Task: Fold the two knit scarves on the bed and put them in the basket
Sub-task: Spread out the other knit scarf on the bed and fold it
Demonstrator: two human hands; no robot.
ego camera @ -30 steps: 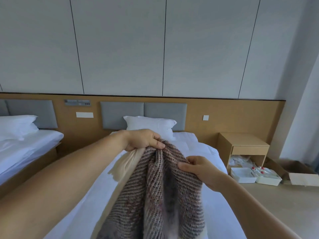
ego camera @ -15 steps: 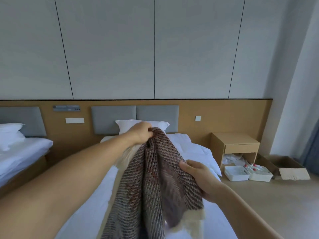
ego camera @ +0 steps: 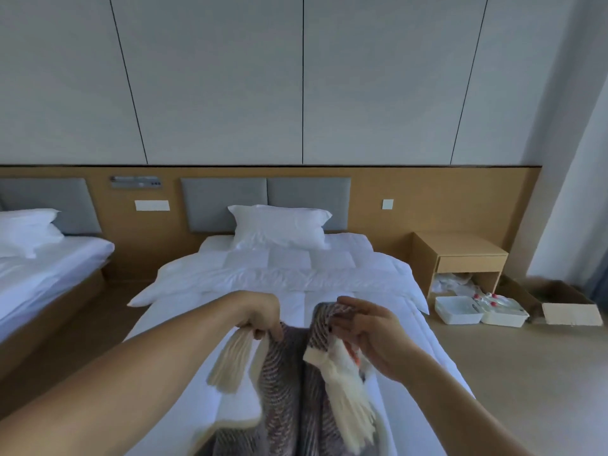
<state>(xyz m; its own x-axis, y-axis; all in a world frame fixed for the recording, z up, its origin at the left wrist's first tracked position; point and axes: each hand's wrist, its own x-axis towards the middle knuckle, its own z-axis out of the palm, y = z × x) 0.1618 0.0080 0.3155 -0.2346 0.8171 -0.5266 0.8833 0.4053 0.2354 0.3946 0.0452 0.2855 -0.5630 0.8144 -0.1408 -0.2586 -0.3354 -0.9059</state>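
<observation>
A brown-and-grey striped knit scarf with cream fringed ends hangs over the white bed, running down out of the bottom of the view. My left hand grips its left top edge, with a cream end drooping beside it. My right hand pinches the right top edge, and cream fringe hangs below that hand. The two hands are level and a short way apart, with the scarf sagging between them. A second scarf and the basket are not in view.
A white pillow lies at the headboard. A second bed stands to the left. On the right are a wooden nightstand, white trays and a cardboard box on the floor.
Both hands have come down from chest height to just above the bed with the scarf. They have spread apart, and the scarf's cream ends now show.
</observation>
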